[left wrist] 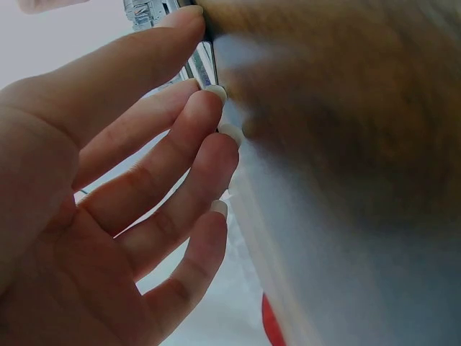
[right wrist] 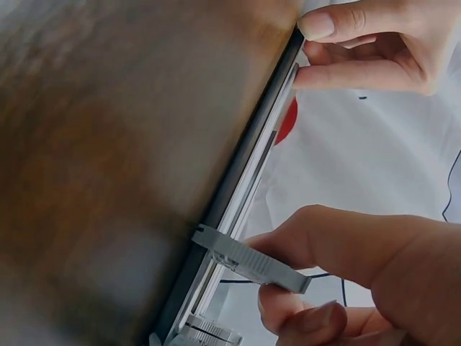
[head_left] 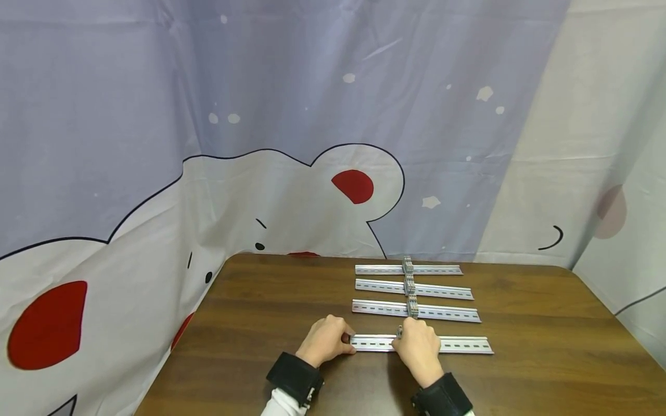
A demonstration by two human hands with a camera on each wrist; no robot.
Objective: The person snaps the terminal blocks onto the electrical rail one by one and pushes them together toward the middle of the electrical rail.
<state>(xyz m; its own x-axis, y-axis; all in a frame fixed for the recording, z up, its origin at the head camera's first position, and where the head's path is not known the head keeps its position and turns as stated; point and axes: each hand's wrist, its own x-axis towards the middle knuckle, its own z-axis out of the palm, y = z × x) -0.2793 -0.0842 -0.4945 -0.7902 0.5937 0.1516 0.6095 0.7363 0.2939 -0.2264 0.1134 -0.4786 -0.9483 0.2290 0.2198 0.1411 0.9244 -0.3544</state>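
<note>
The nearest slotted metal DIN rail (head_left: 465, 345) lies crosswise near the front of the table. My left hand (head_left: 325, 341) pinches its left end between thumb and fingers; the left wrist view shows the other fingers of this left hand (left wrist: 166, 180) loosely bent beside the rail. A thin grey terminal block (right wrist: 252, 265) stands across the rail, its lower end touching the rail's edge. My right hand (head_left: 418, 349) grips that block between thumb and fingers, around the rail's middle. Whether the block is clipped on cannot be seen.
Behind the front rail, three more slotted rails (head_left: 448, 312) (head_left: 444, 291) (head_left: 437, 270) lie roughly parallel, each with a cluster of grey terminal blocks (head_left: 413, 306) near its middle. The brown wooden table (head_left: 250, 312) ends at a printed curtain (head_left: 291, 202).
</note>
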